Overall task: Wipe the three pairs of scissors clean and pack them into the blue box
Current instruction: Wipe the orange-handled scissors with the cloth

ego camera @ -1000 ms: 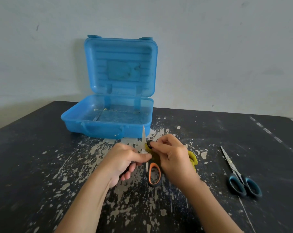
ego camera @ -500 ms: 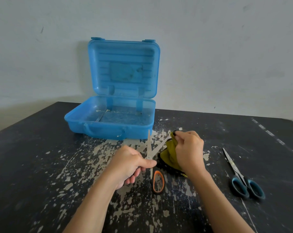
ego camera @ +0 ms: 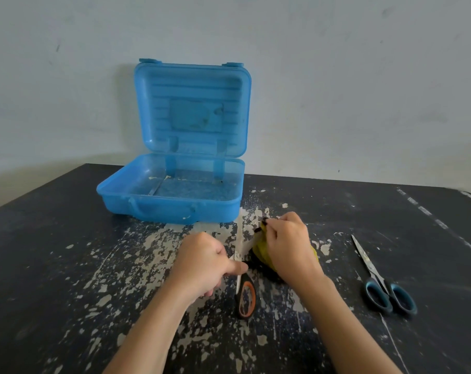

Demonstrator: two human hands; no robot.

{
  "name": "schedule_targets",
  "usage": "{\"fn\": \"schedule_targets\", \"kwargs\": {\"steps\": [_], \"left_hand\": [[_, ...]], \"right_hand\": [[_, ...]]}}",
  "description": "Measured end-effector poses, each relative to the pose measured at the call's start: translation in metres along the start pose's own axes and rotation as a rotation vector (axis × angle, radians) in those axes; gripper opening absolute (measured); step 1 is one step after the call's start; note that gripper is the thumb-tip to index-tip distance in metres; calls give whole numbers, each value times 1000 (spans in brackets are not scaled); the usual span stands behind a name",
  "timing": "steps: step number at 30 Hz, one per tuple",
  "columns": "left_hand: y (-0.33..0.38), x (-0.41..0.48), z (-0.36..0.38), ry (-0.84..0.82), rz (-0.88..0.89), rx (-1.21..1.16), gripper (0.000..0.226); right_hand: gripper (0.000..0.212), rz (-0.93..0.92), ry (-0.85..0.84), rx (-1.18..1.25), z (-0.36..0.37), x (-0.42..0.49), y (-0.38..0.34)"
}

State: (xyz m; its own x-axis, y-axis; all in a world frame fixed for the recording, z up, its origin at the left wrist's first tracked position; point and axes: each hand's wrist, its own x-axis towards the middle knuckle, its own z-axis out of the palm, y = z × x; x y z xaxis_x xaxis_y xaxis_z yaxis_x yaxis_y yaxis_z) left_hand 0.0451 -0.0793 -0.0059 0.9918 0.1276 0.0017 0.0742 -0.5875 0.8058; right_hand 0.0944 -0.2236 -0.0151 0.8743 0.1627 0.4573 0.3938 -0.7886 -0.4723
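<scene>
Head view is showing the fingers of the right hand clenching around a yellow cloth, and this cloth is wrapping one blade of the orange-handled scissors. The left hand is grasping the same scissors near the pivot, with the thumb pressing from the side and the other fingers curling underneath; the second handle loop is hiding under this hand. The scissors are standing spread open: the free blade is pointing away from the person toward the box, while the other blade is going to the right into the cloth. The orange loop is pointing back toward the person, and I cannot tell if it is touching the surface, which is dark with many worn pale patches. To the right of the right forearm, well apart from it, the blue-handled scissors are lying flat and closed, with the tips pointing away. Behind both hands, the blue box is sitting open on the surface, its lid standing upright against the pale wall.
</scene>
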Motion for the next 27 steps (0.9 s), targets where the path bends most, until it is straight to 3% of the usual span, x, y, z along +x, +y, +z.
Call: {"fn": "schedule_targets", "kwargs": {"steps": [2,4,6,10,13,19,22,25,27], "left_hand": [[0,0,0,5,-6,16,40],[-1,2,-4,34,-30,5,40],[-1,3,-7,57,-45,33,42],[0,3,-5,72,1,109,46],[1,2,-6,72,38,155,43],[0,0,-4,-3,54,99,49],[0,0,-7,-15,-22,-30,41],[-2,3,-10,-18,-137,-205,34],[-3,4,-12,-30,-200,-311,32]], "right_hand": [[39,79,-3,-17,-3,4,4],[29,147,117,75,-7,4,4],[24,82,175,156,-12,-1,-5],[24,-87,-76,126,-6,-12,-25],[26,-67,-107,58,-1,-7,-21],[25,116,-17,-46,-1,9,12],[25,194,149,43,-5,6,18],[19,36,333,217,-12,-3,3],[18,-147,230,272,-6,-10,-7]]}}
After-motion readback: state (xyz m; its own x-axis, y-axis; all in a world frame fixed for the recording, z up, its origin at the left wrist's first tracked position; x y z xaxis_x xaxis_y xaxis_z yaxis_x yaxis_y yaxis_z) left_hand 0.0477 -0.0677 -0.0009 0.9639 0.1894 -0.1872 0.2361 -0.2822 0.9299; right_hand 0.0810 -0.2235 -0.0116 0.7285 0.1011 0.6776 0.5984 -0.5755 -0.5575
